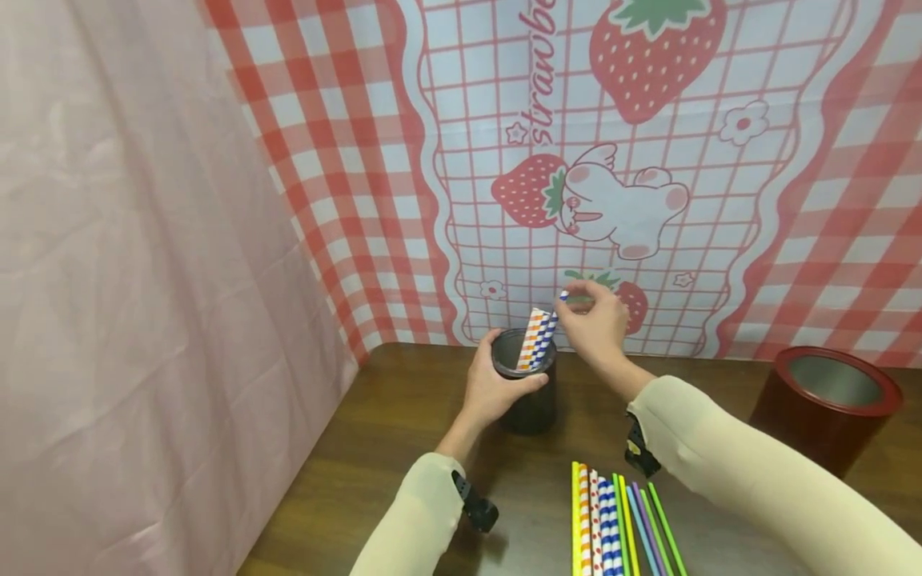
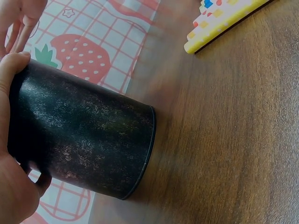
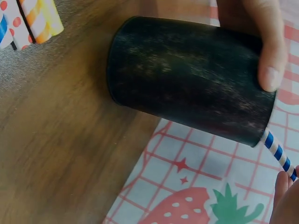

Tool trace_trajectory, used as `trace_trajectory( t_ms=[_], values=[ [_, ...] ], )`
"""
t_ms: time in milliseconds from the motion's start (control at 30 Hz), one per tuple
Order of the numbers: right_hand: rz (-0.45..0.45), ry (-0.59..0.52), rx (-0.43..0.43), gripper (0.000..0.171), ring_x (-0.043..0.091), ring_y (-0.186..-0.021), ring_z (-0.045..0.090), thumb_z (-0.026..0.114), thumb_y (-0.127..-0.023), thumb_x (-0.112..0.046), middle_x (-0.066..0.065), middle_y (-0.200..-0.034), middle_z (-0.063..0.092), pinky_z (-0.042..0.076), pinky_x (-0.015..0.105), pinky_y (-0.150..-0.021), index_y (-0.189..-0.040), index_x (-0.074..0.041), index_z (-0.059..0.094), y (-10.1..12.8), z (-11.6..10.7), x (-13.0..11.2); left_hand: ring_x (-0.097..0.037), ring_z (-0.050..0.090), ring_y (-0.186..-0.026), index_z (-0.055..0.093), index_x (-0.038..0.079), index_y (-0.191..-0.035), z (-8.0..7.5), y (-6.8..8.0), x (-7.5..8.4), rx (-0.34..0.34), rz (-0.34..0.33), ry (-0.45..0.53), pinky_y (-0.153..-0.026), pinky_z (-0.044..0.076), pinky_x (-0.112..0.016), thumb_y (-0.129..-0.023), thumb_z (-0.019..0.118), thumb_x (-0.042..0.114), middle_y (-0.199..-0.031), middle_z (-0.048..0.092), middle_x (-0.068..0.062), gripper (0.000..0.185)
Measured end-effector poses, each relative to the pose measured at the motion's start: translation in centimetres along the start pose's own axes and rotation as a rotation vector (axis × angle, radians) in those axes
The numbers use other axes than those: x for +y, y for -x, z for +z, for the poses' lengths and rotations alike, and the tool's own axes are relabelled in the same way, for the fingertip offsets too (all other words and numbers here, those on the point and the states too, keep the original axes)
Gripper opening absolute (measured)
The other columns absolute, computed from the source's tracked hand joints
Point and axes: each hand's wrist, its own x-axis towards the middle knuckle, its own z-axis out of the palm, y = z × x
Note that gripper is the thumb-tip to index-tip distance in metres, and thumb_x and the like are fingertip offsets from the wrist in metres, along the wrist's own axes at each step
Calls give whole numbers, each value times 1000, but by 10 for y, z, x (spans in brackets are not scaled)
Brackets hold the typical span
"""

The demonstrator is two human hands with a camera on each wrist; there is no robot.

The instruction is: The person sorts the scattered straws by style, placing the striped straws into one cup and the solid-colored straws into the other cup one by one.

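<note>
Blue-and-white striped paper marks the straw [image 1: 549,326] in hand: its lower end is already inside the dark speckled cup [image 1: 529,392], and it leans against an orange-striped straw [image 1: 531,340] standing there. The right hand [image 1: 595,324] pinches the top of the blue straw between fingertips and thumb, the other fingers loosely curled above. The left hand [image 1: 490,390] wraps round the cup's side, thumb across the front just under the rim, holding it upright on the table.

To do this well, I would judge, the pinch should stay light and near the top so the straw can slide down the inner wall rather than buckle; paper straws bend easily if pushed at an angle. The steadying grip matters, since the cup is narrow and could tip towards the backdrop if a straw levers on the rim. Letting go only once the straw's foot rests on the bottom would keep it from springing out.

Nearer the person, a row of loose straws [image 1: 619,528] lies side by side on the table: yellow, orange-dotted, red-dotted, blue-striped, then plain green and purple ones. A red-rimmed tin [image 1: 828,408] stands well apart at the right. The brown wooden table [image 1: 374,448] is backed by a red-checked cloth with strawberries and a rabbit [image 1: 612,200], and a plain pink cloth [image 1: 144,280] hangs on the left
</note>
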Motion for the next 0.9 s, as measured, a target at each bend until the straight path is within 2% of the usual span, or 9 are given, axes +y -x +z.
trace_trajectory(
  t_ms=[100, 167, 400, 700, 900],
  values=[
    [-11, 17, -9, 24, 29, -84, 70, 71, -82, -14, 15, -101, 71, 53, 37, -67, -105, -4, 69, 3, 5, 4, -19, 54, -111, 36, 9, -143, 0, 0, -1, -4, -4, 3, -97, 43, -36, -61, 90, 31, -129, 54, -7, 101],
    [-13, 28, -19, 24, 28, -83, 70, 72, -82, -14, 16, -96, 72, 53, 40, -69, -104, -5, 70, 4, 8, 6, -19, 54, -112, 35, 8, -144, 0, 0, 0, -5, -3, 4, -97, 43, -36, -61, 90, 32, -130, 53, -7, 102],
    [-14, 66, -80, 24, 27, -79, 70, 73, -81, -18, 14, -87, 73, 51, 39, -71, -103, -8, 72, 9, 17, 10, -19, 53, -114, 35, 9, -144, -1, 0, -1, -11, -2, 1, -99, 42, -37, -61, 90, 32, -131, 52, -8, 103],
    [-31, 121, -139, 28, 28, -83, 70, 72, -82, -19, 12, -96, 73, 50, 44, -79, -109, -10, 73, 12, 19, 13, -15, 53, -111, 33, 16, -145, -1, 0, 2, -39, -17, 0, -97, 43, -34, -63, 89, 33, -130, 52, -4, 101],
    [-45, 104, -151, 30, 28, -87, 69, 70, -84, -20, 11, -96, 73, 49, 44, -81, -112, -11, 72, 13, 16, 17, -17, 53, -112, 34, 14, -144, -3, 1, 0, -24, 2, -4, -97, 44, -36, -64, 88, 34, -130, 51, -6, 99]
  ],
)
